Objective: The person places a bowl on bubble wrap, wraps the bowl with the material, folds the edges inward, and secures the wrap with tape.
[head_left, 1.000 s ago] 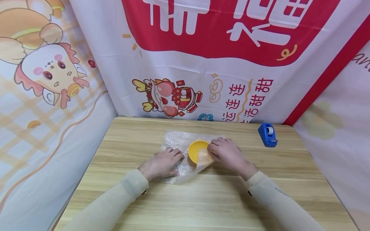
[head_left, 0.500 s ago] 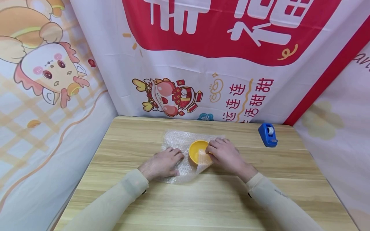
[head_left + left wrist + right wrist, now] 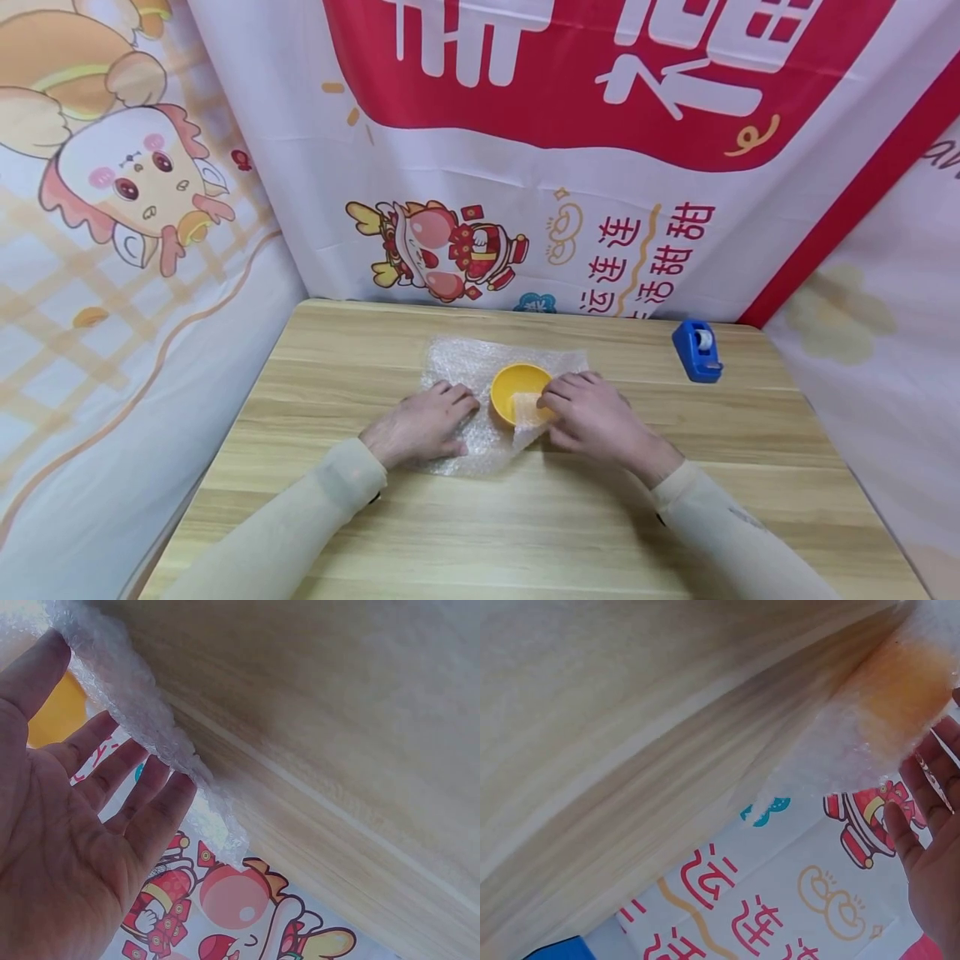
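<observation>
A yellow bowl (image 3: 510, 385) stands upright on a sheet of bubble wrap (image 3: 453, 358) in the head view. One corner of the sheet is folded up over the bowl's near right rim, its tip lying inside. My left hand (image 3: 427, 421) rests on the sheet's left part, fingers spread and relaxed, as the left wrist view also shows. At the bowl's right rim, my right hand (image 3: 600, 417) touches the folded wrap with its fingertips. Its fingers (image 3: 922, 795) look fairly straight in the right wrist view, where the bowl shows orange through the wrap.
A blue tape dispenser (image 3: 696, 354) with a roll of tape stands at the back right of the wooden table (image 3: 480, 533). Printed cloth hangings (image 3: 315, 208) close off the back and both sides.
My right hand has shifted slightly right and toward me along the bowl's rim, showing more of the sheet's far right corner. The left hand stays in place.
</observation>
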